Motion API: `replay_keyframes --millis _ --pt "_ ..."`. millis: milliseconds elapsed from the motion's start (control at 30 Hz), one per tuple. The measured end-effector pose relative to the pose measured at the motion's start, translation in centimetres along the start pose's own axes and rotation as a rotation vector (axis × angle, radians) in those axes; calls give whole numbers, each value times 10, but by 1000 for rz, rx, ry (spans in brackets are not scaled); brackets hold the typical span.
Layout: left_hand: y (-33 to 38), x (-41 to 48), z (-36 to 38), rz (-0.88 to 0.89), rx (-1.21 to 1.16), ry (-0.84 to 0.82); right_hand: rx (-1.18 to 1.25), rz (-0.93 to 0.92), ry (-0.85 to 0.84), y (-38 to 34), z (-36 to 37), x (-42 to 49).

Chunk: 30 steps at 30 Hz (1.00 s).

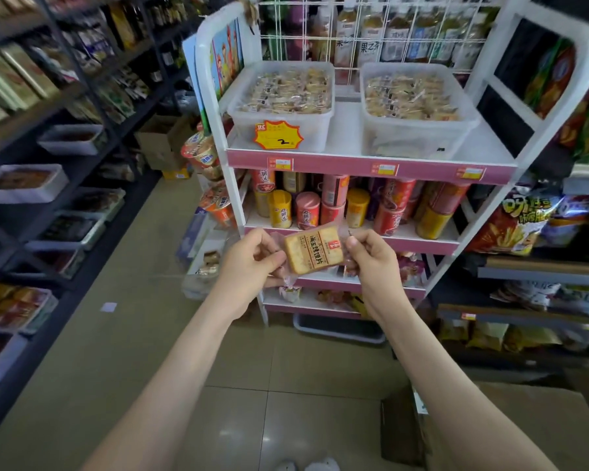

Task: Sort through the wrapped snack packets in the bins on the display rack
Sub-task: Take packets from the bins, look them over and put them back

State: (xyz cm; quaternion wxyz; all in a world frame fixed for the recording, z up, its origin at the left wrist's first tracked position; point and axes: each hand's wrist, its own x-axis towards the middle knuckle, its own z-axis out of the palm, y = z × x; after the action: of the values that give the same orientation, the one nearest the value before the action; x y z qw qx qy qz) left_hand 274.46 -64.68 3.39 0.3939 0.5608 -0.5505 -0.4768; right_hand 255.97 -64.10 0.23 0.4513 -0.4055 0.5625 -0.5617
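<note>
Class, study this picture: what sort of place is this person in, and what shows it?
Probably a small grocery shop: price tags on the display rack shelf edges, clear bins of wrapped snack packets on top, rows of canisters beneath.

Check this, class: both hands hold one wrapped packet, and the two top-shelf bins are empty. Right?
Not quite: the head view shows the left bin and right bin full, not empty. The left hand and right hand do hold one packet.

Price labels (pixel 384 169) on the display rack (pixel 371 161) are too blurred to read.
</note>
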Motion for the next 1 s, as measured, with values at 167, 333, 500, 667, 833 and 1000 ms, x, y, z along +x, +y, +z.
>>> replay_keyframes --millis 167,333,500,667,833,1000 --pt "-11 -12 -15 -19 3 12 105 12 -27 5 15 -19" --pt "-12 -20 -13 18 223 100 -53 -93 96 -3 28 -31" --pt "6 -32 -2 -35 -220 -172 -242 -421 -25 -19 55 -53" --pt "5 -26 -12 -57 -588 -185 -269 -655 -267 -18 62 -62" --pt "-7 -14 -25 -97 -769 -231 -167 -414 2 -34 48 -46" --pt "-11 -6 -33 -73 -832 -410 -200 -74 -91 -38 36 -26"
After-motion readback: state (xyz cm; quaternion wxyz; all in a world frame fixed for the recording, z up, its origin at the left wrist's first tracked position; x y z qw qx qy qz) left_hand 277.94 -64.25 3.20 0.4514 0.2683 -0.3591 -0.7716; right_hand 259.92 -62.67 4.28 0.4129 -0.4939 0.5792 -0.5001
